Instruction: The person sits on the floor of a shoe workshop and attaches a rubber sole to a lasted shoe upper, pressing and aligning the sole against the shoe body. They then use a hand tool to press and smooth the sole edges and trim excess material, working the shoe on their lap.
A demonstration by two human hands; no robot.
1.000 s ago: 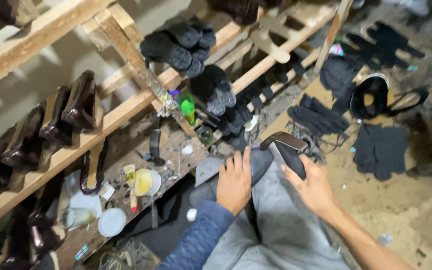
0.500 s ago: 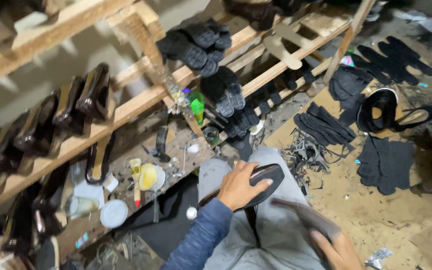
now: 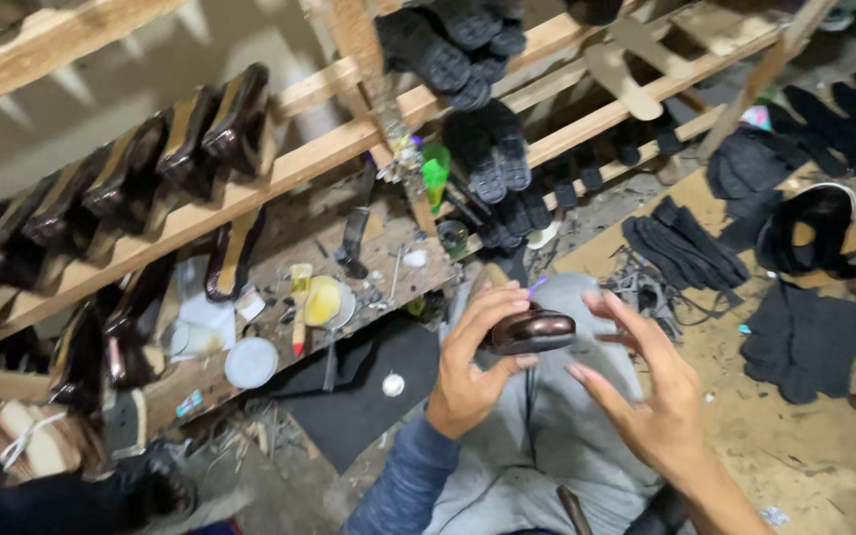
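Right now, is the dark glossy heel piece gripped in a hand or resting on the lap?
Gripped: the left hand pinches the dark glossy heel piece above the lap; the right hand is open beside it.

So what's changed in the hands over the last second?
The dark glossy shoe piece has passed from the right hand to the left hand, which now grips it over the lap. The right hand has let go and hangs open beside it, fingers spread. The wooden rack of dark shoe parts, the cluttered bench and the black soles on the floor stayed put.
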